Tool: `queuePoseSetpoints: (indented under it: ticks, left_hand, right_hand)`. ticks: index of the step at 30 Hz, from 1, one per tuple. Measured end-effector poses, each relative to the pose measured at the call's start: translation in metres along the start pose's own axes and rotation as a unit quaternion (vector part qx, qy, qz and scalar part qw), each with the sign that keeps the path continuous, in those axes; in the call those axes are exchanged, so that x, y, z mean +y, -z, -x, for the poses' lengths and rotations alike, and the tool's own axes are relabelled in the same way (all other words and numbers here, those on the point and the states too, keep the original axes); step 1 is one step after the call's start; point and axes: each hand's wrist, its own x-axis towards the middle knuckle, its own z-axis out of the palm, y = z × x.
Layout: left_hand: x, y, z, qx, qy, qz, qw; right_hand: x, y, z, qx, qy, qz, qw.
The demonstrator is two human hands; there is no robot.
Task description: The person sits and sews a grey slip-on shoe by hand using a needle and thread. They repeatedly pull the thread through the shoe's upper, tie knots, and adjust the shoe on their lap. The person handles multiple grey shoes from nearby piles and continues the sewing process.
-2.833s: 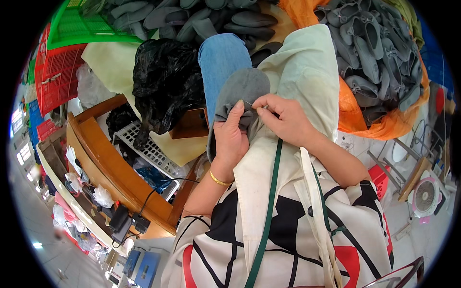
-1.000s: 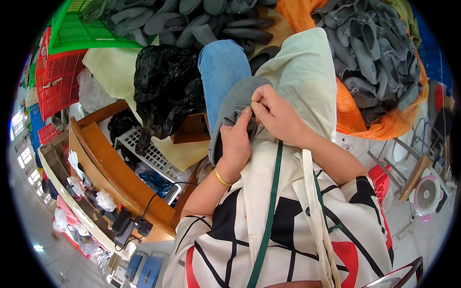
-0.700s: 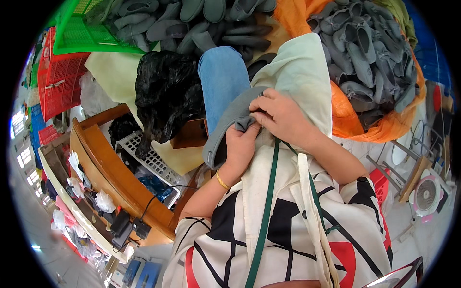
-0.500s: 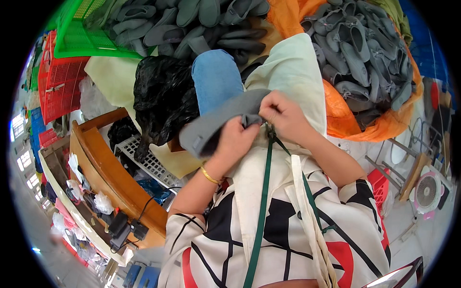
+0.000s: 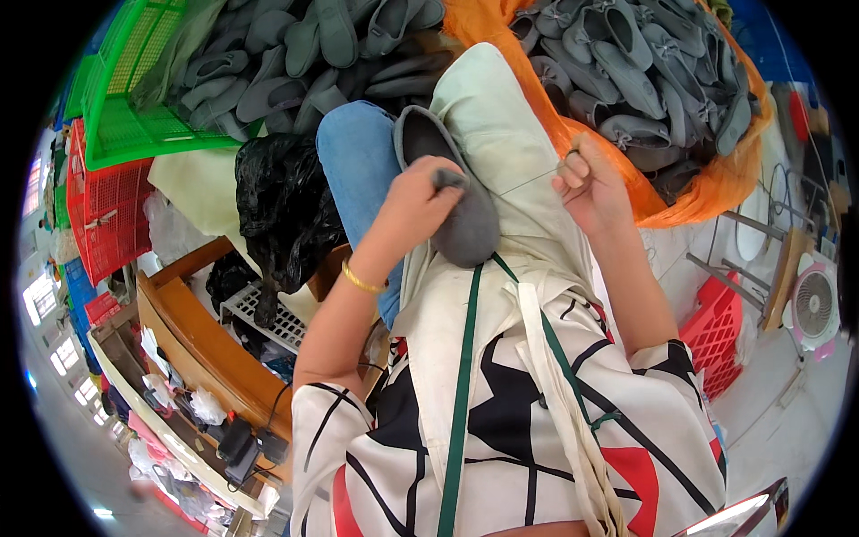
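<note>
Near the centre of the frame, a grey shoe point(image 5: 474, 219) lies over the person's lap, between the blue denim leg point(image 5: 344, 148) on the left and the pale apron point(image 5: 492, 103) on the right. Its dark opening faces the upper part of the picture, and its rounded toe points to the lower edge. The left hand point(image 5: 413, 204) lies across the shoe, its grip narrow and holding a small fold of grey fabric at the shoe's upper. A gold bracelet point(image 5: 361, 279) circles that wrist.

The right hand point(image 5: 591, 183) is raised to the right of the shoe, well apart from it, fingers curled in a closed grip on a thin dark thread point(image 5: 530, 183), which slants down toward the shoe. Whether a needle is in those fingers, I cannot tell.

At upper right, an orange sack point(image 5: 711, 206) brims with grey shoes point(image 5: 626, 80); another grey heap point(image 5: 300, 40) spreads at upper left, beside a green basket point(image 5: 132, 148). A black plastic bag point(image 5: 282, 197) sits left of the denim leg. A fan point(image 5: 812, 300) stands at far right.
</note>
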Motion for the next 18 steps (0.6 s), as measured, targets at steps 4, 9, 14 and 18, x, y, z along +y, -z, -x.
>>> queuePoseSetpoints:
  ticks: [4, 9, 14, 18]
  left_hand:
    - [0.010, -0.009, 0.026, 0.101, 0.091, 0.065, 0.989]
    - [-0.016, -0.018, 0.044, 0.063, 0.214, 0.132, 0.966]
    - [-0.031, -0.033, 0.056, 0.038, 0.211, 0.236, 0.948]
    - [-0.014, -0.023, 0.061, 0.032, 0.258, 0.317, 0.912]
  right_hand:
    - [-0.010, 0.017, 0.001, 0.047, 0.061, -0.044, 0.996]
    - [-0.039, 0.027, 0.001, 0.097, 0.205, -0.078, 0.971]
    - [-0.056, 0.043, 0.003, 0.042, 0.363, 0.037, 0.930]
    - [-0.031, 0.010, 0.001, 0.149, 0.366, 0.164, 0.904]
